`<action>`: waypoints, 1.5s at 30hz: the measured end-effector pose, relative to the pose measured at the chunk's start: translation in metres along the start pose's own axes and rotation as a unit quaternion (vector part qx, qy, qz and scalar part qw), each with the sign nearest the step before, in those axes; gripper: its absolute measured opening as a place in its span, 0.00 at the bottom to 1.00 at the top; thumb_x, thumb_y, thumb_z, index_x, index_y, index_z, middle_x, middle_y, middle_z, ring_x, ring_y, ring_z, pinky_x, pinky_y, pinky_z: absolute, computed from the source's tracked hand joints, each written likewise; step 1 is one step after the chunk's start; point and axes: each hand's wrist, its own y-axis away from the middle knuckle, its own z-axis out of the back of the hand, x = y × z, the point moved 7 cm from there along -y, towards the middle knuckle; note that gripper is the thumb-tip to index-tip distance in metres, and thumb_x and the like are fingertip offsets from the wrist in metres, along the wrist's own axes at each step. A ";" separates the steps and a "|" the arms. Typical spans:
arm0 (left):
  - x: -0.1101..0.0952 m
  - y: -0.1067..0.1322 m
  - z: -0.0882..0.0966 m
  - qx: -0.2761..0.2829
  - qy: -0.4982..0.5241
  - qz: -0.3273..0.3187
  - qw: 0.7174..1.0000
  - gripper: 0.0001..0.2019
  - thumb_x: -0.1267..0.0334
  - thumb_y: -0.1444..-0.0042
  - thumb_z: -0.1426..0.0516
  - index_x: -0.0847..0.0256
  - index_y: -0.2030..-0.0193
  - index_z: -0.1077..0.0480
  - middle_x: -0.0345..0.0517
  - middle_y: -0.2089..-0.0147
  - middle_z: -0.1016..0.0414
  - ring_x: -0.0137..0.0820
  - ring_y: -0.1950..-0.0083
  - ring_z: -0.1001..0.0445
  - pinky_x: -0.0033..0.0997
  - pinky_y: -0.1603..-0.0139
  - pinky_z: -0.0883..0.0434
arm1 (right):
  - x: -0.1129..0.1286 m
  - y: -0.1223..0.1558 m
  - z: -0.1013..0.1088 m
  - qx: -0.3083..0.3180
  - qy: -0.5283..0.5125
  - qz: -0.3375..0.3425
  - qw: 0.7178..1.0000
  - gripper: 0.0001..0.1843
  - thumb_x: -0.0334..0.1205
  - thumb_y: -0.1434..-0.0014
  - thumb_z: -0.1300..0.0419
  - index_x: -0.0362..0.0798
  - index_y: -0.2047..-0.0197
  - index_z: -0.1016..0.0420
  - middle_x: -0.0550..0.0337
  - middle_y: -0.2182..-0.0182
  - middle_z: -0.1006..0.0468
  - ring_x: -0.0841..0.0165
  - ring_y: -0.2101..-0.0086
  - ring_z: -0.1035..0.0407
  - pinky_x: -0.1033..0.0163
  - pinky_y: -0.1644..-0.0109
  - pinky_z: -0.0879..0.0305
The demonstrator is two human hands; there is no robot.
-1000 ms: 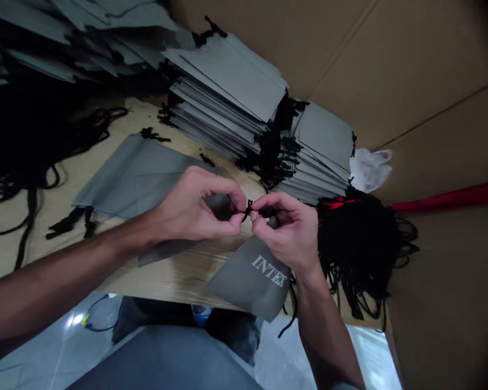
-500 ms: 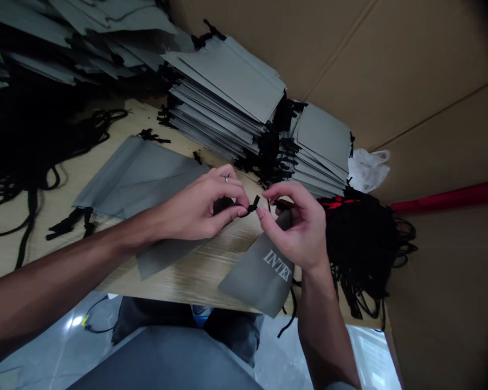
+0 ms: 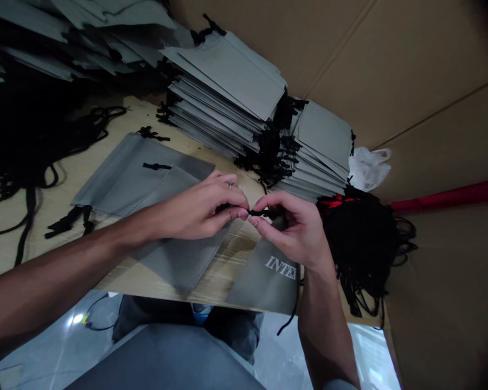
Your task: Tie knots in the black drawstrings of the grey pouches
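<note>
The gap of half a second ago between the two hands is closed: the left hand (image 3: 203,208) and right hand (image 3: 296,230) now meet fingertip to fingertip, both pinching the thin black drawstring cord (image 3: 257,213) in one shared grip. The grey fabric pouch printed INTEX (image 3: 268,276) now hangs lower and flatter beneath the grip. Left of the grip, another flat grey pouch (image 3: 179,254) now lies spread under the left wrist, and a short black cord piece (image 3: 156,166) shows on the grey pouches beyond it.

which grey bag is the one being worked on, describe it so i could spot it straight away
Start at the wooden table with tall stacks of grey bags at its far edge. At the near edge, the left hand and right hand pinch a black cord between them. The bag hangs below the right hand; it alone shows white INTEX lettering.
</note>
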 end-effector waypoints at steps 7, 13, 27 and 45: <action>-0.009 -0.001 0.001 -0.014 0.022 -0.051 0.998 0.13 0.72 0.29 0.49 0.59 0.66 0.32 0.38 0.69 0.28 0.31 0.62 0.31 0.38 0.50 0.37 | -0.006 0.001 -0.003 -0.023 -0.042 -0.028 0.998 0.08 0.31 0.40 0.29 0.52 0.57 0.16 0.65 0.65 0.15 0.70 0.67 0.25 0.63 0.62 0.30; -0.014 0.002 0.010 -0.004 0.104 -0.031 0.994 0.12 0.68 0.30 0.44 0.56 0.68 0.32 0.38 0.72 0.31 0.31 0.68 0.32 0.34 0.63 0.35 | -0.005 -0.001 -0.006 -0.029 -0.134 -0.027 0.990 0.05 0.35 0.40 0.27 0.50 0.60 0.16 0.63 0.68 0.15 0.70 0.68 0.23 0.64 0.64 0.27; 0.010 0.001 0.019 -0.117 0.073 0.062 0.989 0.11 0.55 0.29 0.39 0.57 0.48 0.19 0.42 0.57 0.15 0.30 0.59 0.20 0.25 0.63 0.30 | -0.002 -0.005 0.020 -0.042 -0.015 -0.003 0.999 0.07 0.37 0.28 0.35 0.53 0.52 0.14 0.57 0.57 0.15 0.63 0.55 0.21 0.56 0.49 0.24; 0.012 0.000 0.021 -0.175 0.183 0.083 0.964 0.07 0.59 0.32 0.35 0.61 0.55 0.20 0.42 0.62 0.18 0.26 0.63 0.24 0.23 0.61 0.27 | 0.004 0.004 0.013 -0.076 0.048 0.032 0.995 0.06 0.38 0.37 0.25 0.55 0.59 0.17 0.64 0.64 0.13 0.64 0.64 0.17 0.58 0.58 0.21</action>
